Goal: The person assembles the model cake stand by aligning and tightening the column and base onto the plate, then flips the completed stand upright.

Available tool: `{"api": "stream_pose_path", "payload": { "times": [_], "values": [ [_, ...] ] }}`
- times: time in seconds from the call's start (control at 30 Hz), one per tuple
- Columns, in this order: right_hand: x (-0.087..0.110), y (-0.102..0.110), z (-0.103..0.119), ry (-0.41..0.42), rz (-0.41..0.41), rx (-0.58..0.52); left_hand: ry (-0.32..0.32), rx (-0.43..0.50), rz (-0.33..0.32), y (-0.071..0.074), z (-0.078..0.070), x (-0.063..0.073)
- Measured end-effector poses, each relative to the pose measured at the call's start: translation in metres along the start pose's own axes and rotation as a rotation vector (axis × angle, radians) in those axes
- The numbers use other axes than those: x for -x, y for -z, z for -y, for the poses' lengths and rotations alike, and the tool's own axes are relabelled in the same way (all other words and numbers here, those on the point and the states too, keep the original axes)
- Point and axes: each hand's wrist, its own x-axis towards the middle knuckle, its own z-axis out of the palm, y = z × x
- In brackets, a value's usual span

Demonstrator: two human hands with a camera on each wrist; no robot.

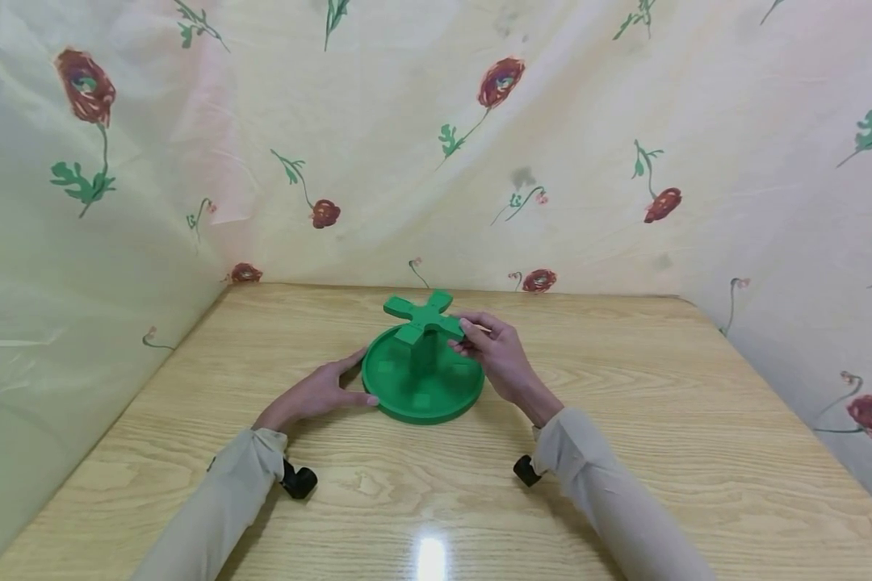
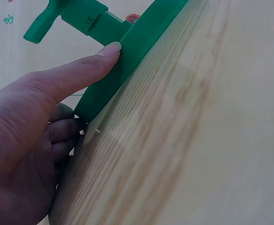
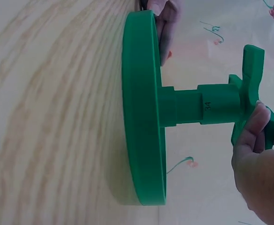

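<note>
A green round base [image 1: 443,389] with a raised rim lies flat on the wooden table. From its middle rises a stem [image 3: 221,104], marked 34 in the right wrist view and 33 in the left wrist view. On top sits a green cross-shaped piece [image 1: 425,315] with four flared arms. My left hand [image 1: 320,392] holds the base by its left side, thumb on the rim and fingers round the far edge. My right hand [image 1: 500,355] pinches the right arm of the cross between thumb and fingers. Whether stem and base are locked together I cannot tell.
The wooden table [image 1: 661,420] reaches out on both sides of the base. A flower-printed cloth [image 1: 378,121] hangs behind it and along both sides. Black wrist cameras, such as the left one [image 1: 299,482], stick out below the sleeves.
</note>
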Motion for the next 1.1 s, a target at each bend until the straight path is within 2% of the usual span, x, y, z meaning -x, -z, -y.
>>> {"api": "stream_pose_path", "payload": {
  "times": [0.3,0.53,0.8,1.1],
  "values": [
    [0.0021,0.0029,0.0022,-0.053,0.017,-0.004,0.025,0.003,0.001,0.0001,-0.0025,-0.0009],
    [0.0022,0.0048,0.0031,-0.063,0.032,0.099,0.020,0.001,-0.002,-0.0001,-0.0011,-0.0008],
    [0.0007,0.0078,0.0047,-0.001,0.054,0.230,0.010,0.002,-0.003,-0.0011,-0.0011,-0.0001],
    [0.0018,0.0094,0.0051,0.092,0.052,0.456,0.020,0.006,0.003,-0.0005,-0.0009,-0.0007]
  ]
}}
